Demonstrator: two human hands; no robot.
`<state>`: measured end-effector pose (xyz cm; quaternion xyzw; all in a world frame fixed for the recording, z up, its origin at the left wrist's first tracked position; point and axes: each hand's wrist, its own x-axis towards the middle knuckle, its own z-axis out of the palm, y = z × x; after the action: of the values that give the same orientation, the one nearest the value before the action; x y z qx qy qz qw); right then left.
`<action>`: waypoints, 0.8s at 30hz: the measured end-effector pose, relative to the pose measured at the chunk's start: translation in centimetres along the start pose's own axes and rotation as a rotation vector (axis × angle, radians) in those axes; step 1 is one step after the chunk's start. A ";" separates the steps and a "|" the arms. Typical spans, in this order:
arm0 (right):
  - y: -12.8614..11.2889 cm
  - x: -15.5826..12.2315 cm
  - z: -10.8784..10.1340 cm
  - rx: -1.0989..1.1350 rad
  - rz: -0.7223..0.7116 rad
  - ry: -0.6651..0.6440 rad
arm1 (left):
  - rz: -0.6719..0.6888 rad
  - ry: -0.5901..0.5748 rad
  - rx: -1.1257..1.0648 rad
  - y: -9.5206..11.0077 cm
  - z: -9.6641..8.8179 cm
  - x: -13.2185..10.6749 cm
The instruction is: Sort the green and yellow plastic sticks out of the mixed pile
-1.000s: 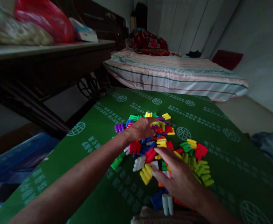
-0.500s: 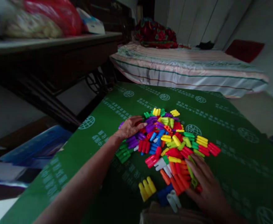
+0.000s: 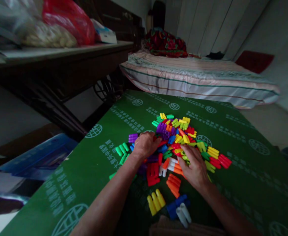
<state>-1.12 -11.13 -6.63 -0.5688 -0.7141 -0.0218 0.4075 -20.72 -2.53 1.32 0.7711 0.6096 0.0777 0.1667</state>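
A heap of bright plastic bullet-shaped building pieces point(image 3: 165, 131), joined in short rows, spreads over the green board. My left hand point(image 3: 146, 144) rests at the heap's left side, back up, thumb stretched out to the right; its fingertips are partly hidden among red and purple pieces. On the right, my right hand point(image 3: 194, 164) touches the heap with fingers and thumb apart, beside red and yellow pieces. Neither hand visibly grips a piece. Nearer to me lie a yellow piece point(image 3: 156, 201), an orange piece point(image 3: 174, 185), a blue piece point(image 3: 177, 206) and a pale grey piece point(image 3: 183, 214).
The green board point(image 3: 232, 131) bears printed white globes and lettering. Behind it stands a bed point(image 3: 195, 75) with a striped sheet and a red flowered quilt point(image 3: 167, 42). At left, a sewing-machine table point(image 3: 104, 50) holds a red plastic bag point(image 3: 70, 19); a blue container point(image 3: 43, 157) is below.
My left hand has moved right and toward me. My right hand has moved away from me and left, into the heap. Orange, green and red pieces have shifted and spread.
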 end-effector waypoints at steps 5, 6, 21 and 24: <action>-0.2 2.2 1.5 0.086 0.040 -0.005 | -0.033 -0.055 0.069 2.7 -0.1 -0.7; -0.4 2.5 1.5 0.121 0.034 -0.017 | -0.040 -0.057 0.082 3.4 -0.1 -0.7; 9.5 -1.6 -5.7 0.033 0.570 0.041 | 0.309 0.015 0.093 -3.0 -2.8 -6.4; 6.4 -2.6 -4.4 0.217 0.577 0.034 | 0.352 0.077 0.235 -6.7 -0.6 -12.0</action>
<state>6.69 -13.12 -7.97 -0.7008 -0.5142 0.1618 0.4671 -29.98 -12.68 0.52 0.8762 0.4764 0.0633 0.0363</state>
